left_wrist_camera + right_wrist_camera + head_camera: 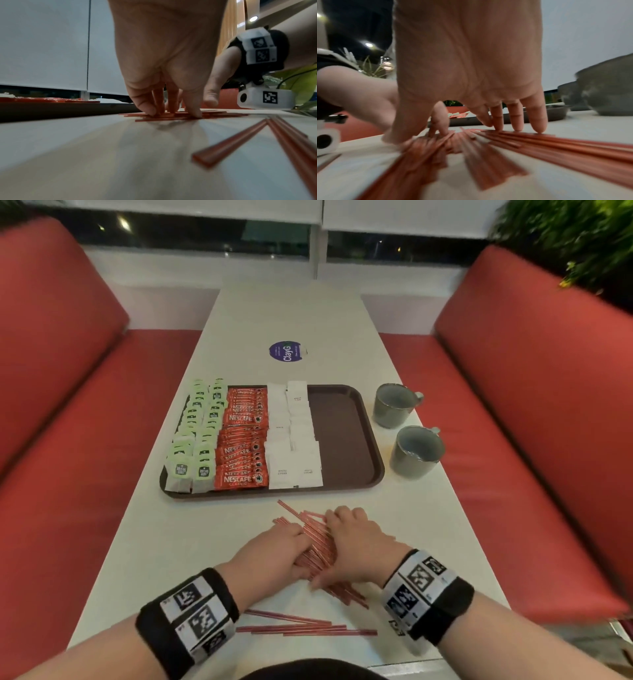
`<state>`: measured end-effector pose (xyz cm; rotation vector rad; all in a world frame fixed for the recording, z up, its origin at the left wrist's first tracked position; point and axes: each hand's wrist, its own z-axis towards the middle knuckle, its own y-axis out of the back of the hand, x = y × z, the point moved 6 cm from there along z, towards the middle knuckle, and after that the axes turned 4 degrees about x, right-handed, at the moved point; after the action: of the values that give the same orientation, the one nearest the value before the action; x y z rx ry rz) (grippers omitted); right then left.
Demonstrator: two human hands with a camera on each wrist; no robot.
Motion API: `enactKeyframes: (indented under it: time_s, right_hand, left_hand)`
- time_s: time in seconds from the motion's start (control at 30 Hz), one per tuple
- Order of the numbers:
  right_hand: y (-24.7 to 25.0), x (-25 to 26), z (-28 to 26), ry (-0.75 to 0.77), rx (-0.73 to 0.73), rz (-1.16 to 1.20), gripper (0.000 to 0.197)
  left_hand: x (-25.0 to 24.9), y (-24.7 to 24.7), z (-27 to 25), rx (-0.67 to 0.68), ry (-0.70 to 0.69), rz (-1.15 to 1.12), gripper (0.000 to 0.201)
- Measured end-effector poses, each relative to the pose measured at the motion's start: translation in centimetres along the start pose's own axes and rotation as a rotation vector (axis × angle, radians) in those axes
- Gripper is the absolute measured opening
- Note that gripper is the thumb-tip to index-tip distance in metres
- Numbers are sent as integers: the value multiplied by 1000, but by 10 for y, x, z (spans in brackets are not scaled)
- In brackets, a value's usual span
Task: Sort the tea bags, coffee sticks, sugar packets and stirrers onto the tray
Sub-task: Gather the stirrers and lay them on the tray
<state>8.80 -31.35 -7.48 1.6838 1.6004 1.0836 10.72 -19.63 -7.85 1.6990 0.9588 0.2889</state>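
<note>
Presently both of my hands are down on the pile of stirrers (317,542), thin flat red plastic strips fanned loosely on the smooth, pale counter (191,546). Left hand (270,554) lies on the pile's left side; in the left wrist view its fingertips (150,111) press straight down onto the strips, fingers extended, nothing clamped in the grip. Right hand (356,546) covers the pile's right side; the right wrist view shows four fingers (539,121) spread and nearly straight, tips touching the strips, with the thumb at the blurred near ends. That grip is apart too.

A few loose stirrers (308,626) lie crosswise nearer me, apart from the pile.

Beyond the pile sits the tray (346,433), dark brown, rectangular with rounded corners and a raised rim. On it, left to right: pale green tea bags (195,440) in overlapping rows, glossy red coffee sticks (243,443), flat white paper sugar packets (294,440). The tray's right part shows bare brown surface.

Right of the tray stand two grey glazed mugs (416,451).
</note>
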Motion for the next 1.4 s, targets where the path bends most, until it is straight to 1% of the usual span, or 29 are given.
enactKeyframes:
  time_s: [0.07,0.17,0.27,0.33,0.5,0.6,0.67,0.77,0.9,1.0,1.13,1.17,1.27,1.4]
  right_hand:
    - [-2,14,1,7,-33,-35,92]
    - [1,24,4,-3,-51,-5,64]
    - [1,25,7,-4,-74,4,45]
    - [-1,25,8,-2,-91,-12,38]
    - [-3,27,12,3,-97,-58,33]
    - [-3,30,16,0,-106,-95,31]
    - [-4,32,18,7,-116,-103,30]
    - [-3,33,19,12,-127,-92,30]
    - [-2,33,20,21,-141,-76,29]
    - [-2,33,20,48,-164,-13,28]
    - [2,33,21,76,-167,161,22]
    - [4,33,21,83,-154,214,22]
    - [11,35,25,112,-128,361,28]
    - [21,39,30,155,-92,421,35]
  left_hand:
    - [-3,1,2,-8,20,-15,40]
    - [2,-1,0,-37,22,-50,35]
    - [12,-6,-5,-43,39,-99,43]
    - [16,-6,-8,-54,48,-103,44]
    - [25,1,-5,-106,95,-117,50]
    - [26,2,6,-64,129,-59,52]
    - [24,2,13,-36,143,24,43]
    - [24,3,19,-27,164,147,27]
    - [22,8,20,-40,142,309,24]
    - [20,16,15,-52,147,338,26]
    - [22,28,8,3,129,337,26]
    - [23,32,7,-1,112,322,26]
    - [19,46,4,-38,53,286,27]
    - [14,53,4,-49,11,332,29]
